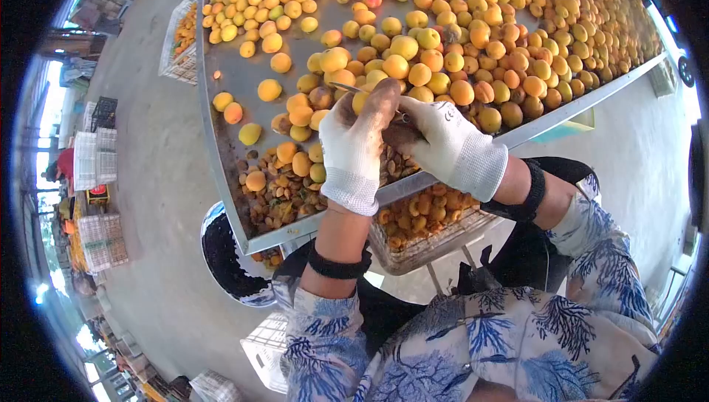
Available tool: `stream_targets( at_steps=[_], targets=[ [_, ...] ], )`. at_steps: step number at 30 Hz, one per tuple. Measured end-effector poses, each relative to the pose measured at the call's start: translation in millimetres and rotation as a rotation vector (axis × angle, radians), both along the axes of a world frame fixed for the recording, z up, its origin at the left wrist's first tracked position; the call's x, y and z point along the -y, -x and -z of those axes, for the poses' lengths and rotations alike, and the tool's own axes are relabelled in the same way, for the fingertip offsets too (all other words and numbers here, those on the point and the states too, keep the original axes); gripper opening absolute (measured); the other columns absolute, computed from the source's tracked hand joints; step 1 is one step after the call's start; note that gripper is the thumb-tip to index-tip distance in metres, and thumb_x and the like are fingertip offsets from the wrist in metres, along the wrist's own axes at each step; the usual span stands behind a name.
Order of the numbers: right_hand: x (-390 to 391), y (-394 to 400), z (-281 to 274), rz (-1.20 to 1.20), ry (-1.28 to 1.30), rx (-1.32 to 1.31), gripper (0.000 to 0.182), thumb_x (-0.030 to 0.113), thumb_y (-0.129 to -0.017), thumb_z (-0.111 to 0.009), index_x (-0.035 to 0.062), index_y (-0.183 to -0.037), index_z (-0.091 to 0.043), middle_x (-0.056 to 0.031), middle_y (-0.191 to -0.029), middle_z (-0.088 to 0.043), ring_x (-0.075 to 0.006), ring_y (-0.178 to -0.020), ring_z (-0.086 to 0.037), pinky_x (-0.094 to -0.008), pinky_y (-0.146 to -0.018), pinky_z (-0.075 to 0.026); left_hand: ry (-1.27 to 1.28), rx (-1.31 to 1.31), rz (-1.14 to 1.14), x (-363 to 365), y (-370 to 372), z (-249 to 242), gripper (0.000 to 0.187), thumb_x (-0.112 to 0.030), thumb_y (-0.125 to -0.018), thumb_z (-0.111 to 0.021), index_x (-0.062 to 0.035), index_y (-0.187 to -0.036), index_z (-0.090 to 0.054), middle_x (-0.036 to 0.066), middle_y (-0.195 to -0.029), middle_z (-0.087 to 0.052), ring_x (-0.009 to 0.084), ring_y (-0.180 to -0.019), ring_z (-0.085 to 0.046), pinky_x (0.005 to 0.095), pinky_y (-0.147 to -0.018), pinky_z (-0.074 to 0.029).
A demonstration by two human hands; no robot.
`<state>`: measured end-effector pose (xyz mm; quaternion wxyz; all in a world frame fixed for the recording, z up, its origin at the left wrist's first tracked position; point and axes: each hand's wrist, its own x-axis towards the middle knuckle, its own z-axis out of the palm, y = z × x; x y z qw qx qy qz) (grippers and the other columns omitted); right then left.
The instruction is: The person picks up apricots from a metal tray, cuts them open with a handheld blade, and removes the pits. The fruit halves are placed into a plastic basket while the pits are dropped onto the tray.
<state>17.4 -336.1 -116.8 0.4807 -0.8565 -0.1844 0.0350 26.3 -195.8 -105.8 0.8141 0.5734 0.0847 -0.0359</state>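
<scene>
Both my hands wear white gloves with brown-stained fingers and meet over the near part of a metal table (221, 152). My left hand (356, 136) is closed, with a thin curved blade (344, 87) showing at its fingertips. Closed against it is my right hand (436, 132), fingers bent inward; what it grips is hidden. Many yellow-orange apricots (404, 47) lie spread beyond and around the hands. Brown pits (281, 206) are heaped at the table's near left corner, partly behind my left hand.
Below the table's near edge, a crate (402, 258) holds split orange fruit. A bucket with dark contents (229, 262) stands left of my legs. White crates (96, 158) are stacked on the far left, and another crate (177, 40) stands beside the table.
</scene>
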Motion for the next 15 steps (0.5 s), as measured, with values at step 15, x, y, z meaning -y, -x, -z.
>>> stream_targets(
  at_steps=[15],
  targets=[
    [-6.2, 70.0, -16.6, 0.058, 0.222, 0.285, 0.036, 0.013, -0.086, -0.061, 0.0026, -0.116, -0.044, -0.0209, -0.085, -0.065, -0.0397, -0.083, -0.064, -0.0437, -0.065, -0.051, 0.255, -0.053, -0.097, 0.7, 65.2, -21.5, 0.045, -0.039, -0.092, -0.058, -0.0076, -0.125, -0.053, 0.007, -0.118, -0.059, 0.0234, -0.109, -0.056, 0.0411, -0.094, -0.043]
  ],
)
